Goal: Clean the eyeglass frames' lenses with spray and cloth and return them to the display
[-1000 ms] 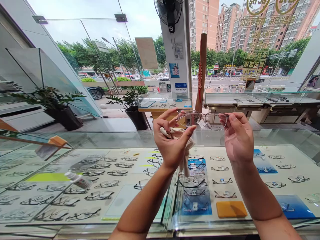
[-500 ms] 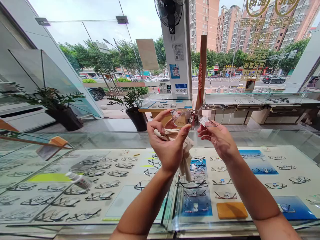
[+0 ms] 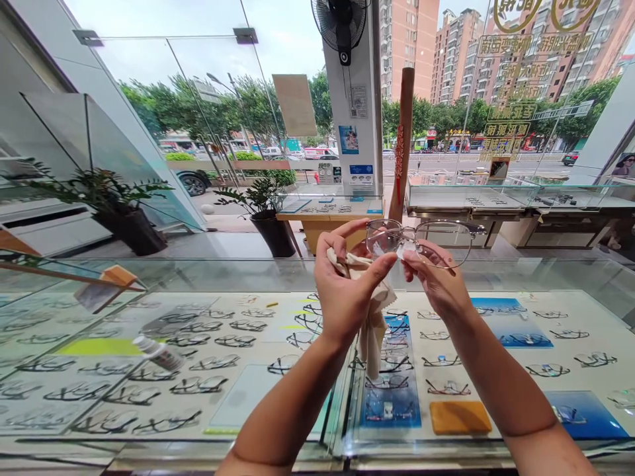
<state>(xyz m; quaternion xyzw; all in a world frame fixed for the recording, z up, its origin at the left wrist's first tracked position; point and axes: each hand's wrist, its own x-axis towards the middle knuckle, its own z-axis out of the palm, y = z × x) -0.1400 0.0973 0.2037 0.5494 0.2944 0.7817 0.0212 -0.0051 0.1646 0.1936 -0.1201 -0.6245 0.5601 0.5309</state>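
A pair of thin-rimmed eyeglasses (image 3: 469, 246) is held up above the glass counter, lenses upright. My left hand (image 3: 344, 291) pinches the rim at their left end between thumb and fingers. Bunched in the same hand is a beige cleaning cloth (image 3: 373, 340), its loose end hanging down below the palm. My right hand (image 3: 441, 277) is closed at the eyeglasses near the nose bridge, with the fingers partly behind the right lens. A small white patch shows by the right fingertips; I cannot tell what it is.
Under the counter's glass top (image 3: 238, 274) lie rows of eyeglasses. A white bottle (image 3: 159, 352) stands tilted in view at left, and a mustard-coloured case (image 3: 460, 417) lies at front right. A wooden-framed mirror (image 3: 106, 287) is at the left. Further off are potted plants (image 3: 270, 231) and display cases (image 3: 466, 195).
Both hands and the eyeglasses have shifted, the eyeglasses to the right and slightly down. My right fingers are now closer to the nose bridge and to my left hand.
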